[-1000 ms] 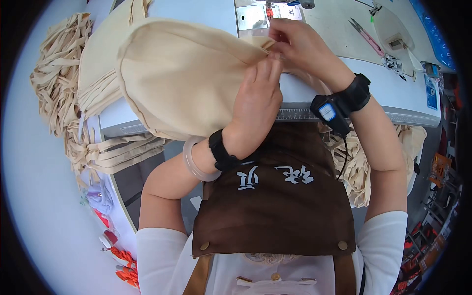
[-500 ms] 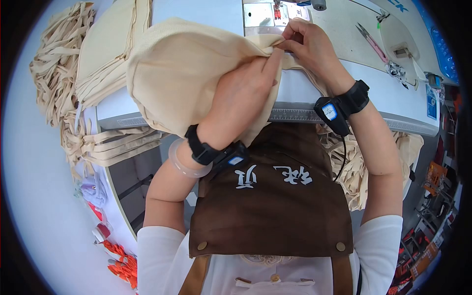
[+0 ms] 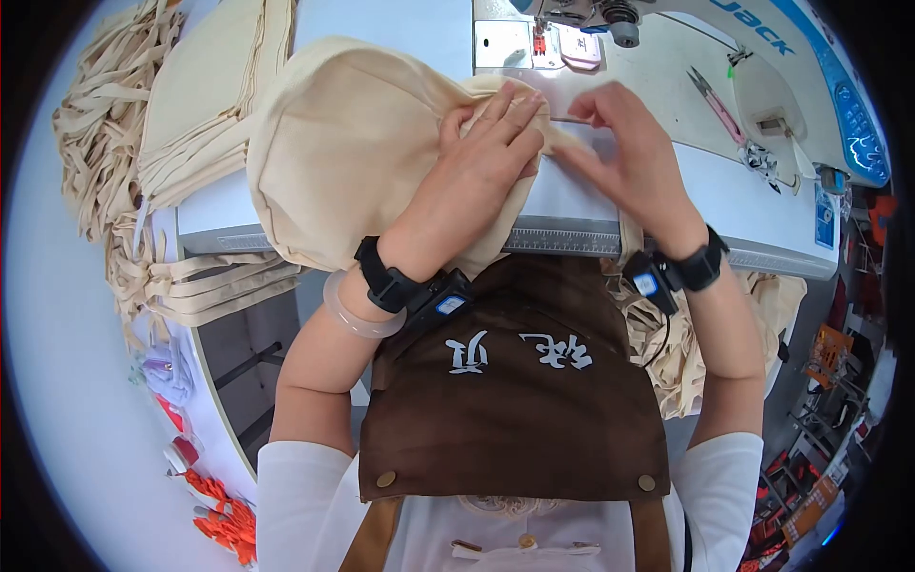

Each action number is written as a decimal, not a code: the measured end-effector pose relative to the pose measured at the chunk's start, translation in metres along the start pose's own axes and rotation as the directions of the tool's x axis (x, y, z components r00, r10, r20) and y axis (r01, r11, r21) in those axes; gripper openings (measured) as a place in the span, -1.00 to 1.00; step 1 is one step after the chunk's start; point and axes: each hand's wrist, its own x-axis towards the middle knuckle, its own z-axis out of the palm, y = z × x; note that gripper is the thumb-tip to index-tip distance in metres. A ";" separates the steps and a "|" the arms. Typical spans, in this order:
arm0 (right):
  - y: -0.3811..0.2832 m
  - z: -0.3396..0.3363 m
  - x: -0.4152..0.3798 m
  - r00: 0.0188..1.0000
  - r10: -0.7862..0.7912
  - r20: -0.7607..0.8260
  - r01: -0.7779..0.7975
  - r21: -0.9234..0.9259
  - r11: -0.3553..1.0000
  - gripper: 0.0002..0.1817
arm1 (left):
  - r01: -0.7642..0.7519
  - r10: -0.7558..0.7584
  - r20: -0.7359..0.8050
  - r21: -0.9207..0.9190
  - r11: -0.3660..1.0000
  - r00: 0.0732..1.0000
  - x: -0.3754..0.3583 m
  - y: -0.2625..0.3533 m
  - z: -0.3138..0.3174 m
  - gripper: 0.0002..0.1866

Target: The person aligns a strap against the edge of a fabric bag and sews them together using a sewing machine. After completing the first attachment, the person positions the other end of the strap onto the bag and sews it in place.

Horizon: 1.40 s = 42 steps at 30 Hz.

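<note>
A cream fabric bag (image 3: 334,143) lies bunched on the white sewing table, its rounded opening toward the left. My left hand (image 3: 481,157) is on the bag's right edge, fingers closed over the cloth near the rim. Just right of it, my right hand (image 3: 624,148) has curled upper fingers and a thumb reaching left to the cloth strip beside the bag; whether it grips the strip is hidden. Beyond both hands is the sewing machine's needle area (image 3: 539,43), with no cloth under the presser foot.
Folded cream cloth (image 3: 205,95) is stacked at the left, beside a heap of straps (image 3: 105,124). Pink-handled snips (image 3: 717,107) lie right of the machine plate. A ruler strip (image 3: 562,240) runs along the table's front edge. More straps (image 3: 658,324) hang below.
My left hand has flattened onto the bag's edge. My right hand has moved away from it, right and down, and its pinch on the rim has ended. The view has shifted slightly.
</note>
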 end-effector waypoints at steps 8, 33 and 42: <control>-0.004 -0.009 -0.008 0.980 -0.069 0.184 0.101 -0.170 0.980 -0.78 | 0.032 -0.033 0.050 0.024 0.999 0.998 0.001 0.001 -0.005 -0.65; -0.001 0.006 0.000 0.964 0.242 0.110 -0.238 -0.049 0.970 -0.91 | 0.108 -0.105 0.044 -0.089 0.990 0.994 0.003 -0.003 -0.004 -0.73; 0.009 0.004 0.006 0.934 0.329 0.136 -0.336 0.025 0.942 -0.89 | 0.106 -0.103 0.039 -0.098 0.990 0.994 0.007 -0.007 -0.005 -0.70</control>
